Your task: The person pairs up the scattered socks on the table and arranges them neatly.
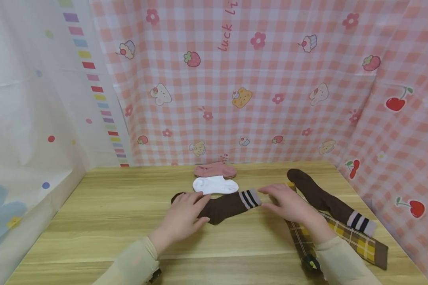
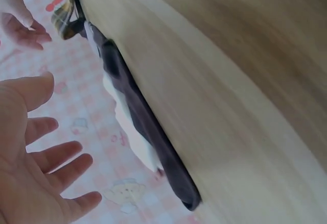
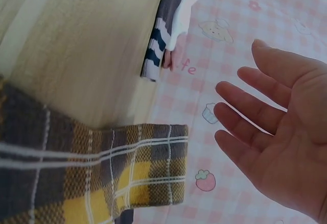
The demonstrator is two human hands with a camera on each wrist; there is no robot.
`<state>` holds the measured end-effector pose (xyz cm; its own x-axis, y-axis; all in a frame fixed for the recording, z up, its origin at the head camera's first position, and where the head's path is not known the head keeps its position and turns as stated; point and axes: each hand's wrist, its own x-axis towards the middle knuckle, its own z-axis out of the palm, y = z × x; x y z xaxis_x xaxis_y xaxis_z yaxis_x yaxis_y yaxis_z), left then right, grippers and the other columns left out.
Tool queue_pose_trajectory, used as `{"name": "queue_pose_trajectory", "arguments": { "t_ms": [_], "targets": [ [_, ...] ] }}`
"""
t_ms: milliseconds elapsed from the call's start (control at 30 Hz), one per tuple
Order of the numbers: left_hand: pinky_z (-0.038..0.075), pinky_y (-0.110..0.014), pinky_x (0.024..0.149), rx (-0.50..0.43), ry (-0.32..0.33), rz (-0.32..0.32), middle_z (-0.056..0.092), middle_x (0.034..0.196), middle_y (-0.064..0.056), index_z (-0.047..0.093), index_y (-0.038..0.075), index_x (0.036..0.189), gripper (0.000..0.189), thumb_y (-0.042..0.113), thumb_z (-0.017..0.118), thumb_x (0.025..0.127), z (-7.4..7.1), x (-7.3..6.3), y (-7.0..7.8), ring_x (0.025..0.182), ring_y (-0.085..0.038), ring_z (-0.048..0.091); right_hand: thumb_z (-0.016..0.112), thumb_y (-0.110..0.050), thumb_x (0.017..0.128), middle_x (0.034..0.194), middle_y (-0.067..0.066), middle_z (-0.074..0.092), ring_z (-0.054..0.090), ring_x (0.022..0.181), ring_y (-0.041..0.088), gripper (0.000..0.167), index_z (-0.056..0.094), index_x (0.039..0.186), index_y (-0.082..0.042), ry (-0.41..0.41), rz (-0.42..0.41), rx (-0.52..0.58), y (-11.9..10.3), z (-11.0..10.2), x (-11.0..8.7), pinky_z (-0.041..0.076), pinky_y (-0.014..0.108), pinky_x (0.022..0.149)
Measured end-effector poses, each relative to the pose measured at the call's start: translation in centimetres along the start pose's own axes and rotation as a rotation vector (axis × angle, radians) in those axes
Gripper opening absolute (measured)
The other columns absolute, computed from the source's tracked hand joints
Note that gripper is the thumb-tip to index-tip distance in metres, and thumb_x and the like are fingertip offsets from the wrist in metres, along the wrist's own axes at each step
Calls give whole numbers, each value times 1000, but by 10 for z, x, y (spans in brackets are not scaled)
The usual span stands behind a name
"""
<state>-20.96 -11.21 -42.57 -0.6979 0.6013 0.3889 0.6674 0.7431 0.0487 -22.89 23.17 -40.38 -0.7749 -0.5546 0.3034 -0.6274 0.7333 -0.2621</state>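
Observation:
A dark brown sock [image 1: 222,208] with a grey and black striped cuff lies flat near the middle of the table. Above its toe end, my left hand [image 1: 185,215] has its fingers spread; the left wrist view shows a gap between that hand and the sock. To the right of the striped cuff hovers my right hand [image 1: 289,202], fingers apart and nothing held. Yellow and brown plaid socks [image 1: 365,245] lie beneath the right forearm, partly hidden by it. A second dark brown sock [image 1: 315,194] with a striped cuff lies beyond them.
Behind the middle sock lies a white ankle sock [image 1: 214,185], with pink socks [image 1: 214,170] just behind it. A pink checked cloth [image 1: 235,79] hangs at the back edge and right side of the wooden table [image 1: 110,221]. White cloth [image 1: 32,99] hangs on the left.

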Motion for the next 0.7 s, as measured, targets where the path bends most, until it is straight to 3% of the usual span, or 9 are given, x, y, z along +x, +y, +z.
{"name": "queue_pose_trajectory", "arguments": {
  "t_ms": [233, 700],
  "targets": [
    [39, -59, 101, 27, 22, 35, 57, 132, -16, 56, 9, 137, 58, 36, 75, 89, 0, 2, 13, 119, -34, 54, 76, -16, 88, 115, 12, 66, 61, 106, 31, 40, 65, 124, -3, 60, -38, -43, 4, -3, -7, 50, 49, 90],
    [38, -53, 105, 4, 4, 106, 56, 135, -13, 56, 13, 139, 58, 40, 71, 90, 6, 16, 46, 124, -29, 52, 75, -14, 89, 118, 17, 65, 57, 112, 39, 40, 64, 124, 0, 58, 96, -41, 28, -23, -31, 46, 56, 94]
  ]
}}
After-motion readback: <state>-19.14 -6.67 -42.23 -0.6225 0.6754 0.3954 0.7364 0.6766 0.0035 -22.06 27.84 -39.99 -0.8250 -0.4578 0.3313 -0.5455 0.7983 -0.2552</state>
